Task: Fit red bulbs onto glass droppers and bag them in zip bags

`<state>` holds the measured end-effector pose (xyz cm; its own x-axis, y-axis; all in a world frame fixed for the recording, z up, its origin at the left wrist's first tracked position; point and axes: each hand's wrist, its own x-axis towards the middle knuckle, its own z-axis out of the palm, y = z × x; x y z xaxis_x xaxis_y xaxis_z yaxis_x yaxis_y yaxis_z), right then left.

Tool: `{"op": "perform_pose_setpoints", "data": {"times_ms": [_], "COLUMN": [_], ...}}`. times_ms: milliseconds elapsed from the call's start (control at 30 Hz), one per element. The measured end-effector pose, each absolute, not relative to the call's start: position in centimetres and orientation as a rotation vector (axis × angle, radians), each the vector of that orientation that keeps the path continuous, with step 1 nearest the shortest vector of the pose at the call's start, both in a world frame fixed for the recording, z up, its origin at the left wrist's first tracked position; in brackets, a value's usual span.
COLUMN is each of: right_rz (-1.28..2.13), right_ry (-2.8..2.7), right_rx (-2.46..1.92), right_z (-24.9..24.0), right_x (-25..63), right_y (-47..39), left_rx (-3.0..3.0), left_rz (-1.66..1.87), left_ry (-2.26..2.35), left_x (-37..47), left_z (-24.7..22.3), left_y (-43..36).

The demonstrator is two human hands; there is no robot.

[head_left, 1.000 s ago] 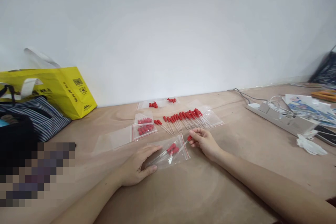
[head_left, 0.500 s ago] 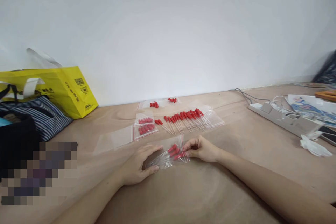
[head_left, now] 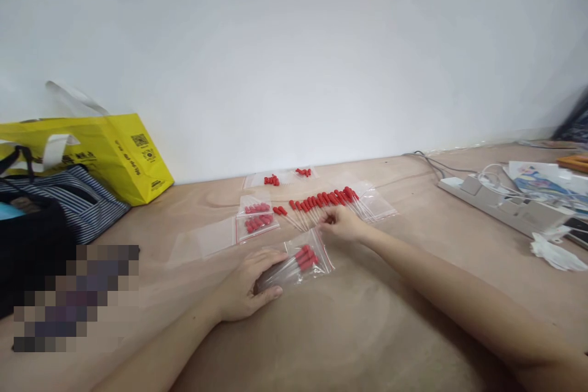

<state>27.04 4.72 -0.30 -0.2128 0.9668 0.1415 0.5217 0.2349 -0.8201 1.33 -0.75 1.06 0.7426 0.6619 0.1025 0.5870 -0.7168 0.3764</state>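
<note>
A clear zip bag (head_left: pixel 291 269) holding several red-tipped sticks (head_left: pixel 307 257) lies on the table. My left hand (head_left: pixel 248 285) grips its left end between thumb and fingers. My right hand (head_left: pixel 342 225) is at the lower ends of a row of loose red-tipped sticks (head_left: pixel 321 199), its fingers bent together; what they pinch, if anything, is too small to tell. Two more such sticks (head_left: pixel 280 211) lie at the row's left. Left of them are small bags with red tips inside (head_left: pixel 258 223).
Flat clear bags (head_left: pixel 202 240) lie at the left, and bags with red pieces (head_left: pixel 271 180) by the wall. A yellow bag (head_left: pixel 142 159) and a striped bag (head_left: pixel 98 202) stand left. A power strip (head_left: pixel 505 208), cables, papers and a crumpled tissue (head_left: pixel 558 252) are right.
My right hand has left the opening of the held bag and moved up to the loose sticks. The red-tipped sticks now lie inside the bag. My left hand stays on it.
</note>
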Motion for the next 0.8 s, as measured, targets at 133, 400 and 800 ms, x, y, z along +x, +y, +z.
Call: {"op": "perform_pose_setpoints", "data": {"times_ms": [133, 400, 800], "right_rz": [0.589, 0.614, 0.609], "right_ry": [-1.922, -1.928, -1.78], "right_rx": [-1.572, -1.842, -1.628], "right_z": [1.2, 1.4, 1.9], "right_x": [23.6, 17.2, 20.8], "right_y": [8.4, 12.6, 11.5], "left_rx": [2.628, 2.623, 2.639], "left_rz": [0.326, 0.372, 0.357], "left_ry": [0.964, 0.911, 0.9], "left_x": [1.3, 0.6, 0.8], "left_z": [1.1, 0.2, 0.6], "left_y": [-0.7, -0.5, -0.5]}}
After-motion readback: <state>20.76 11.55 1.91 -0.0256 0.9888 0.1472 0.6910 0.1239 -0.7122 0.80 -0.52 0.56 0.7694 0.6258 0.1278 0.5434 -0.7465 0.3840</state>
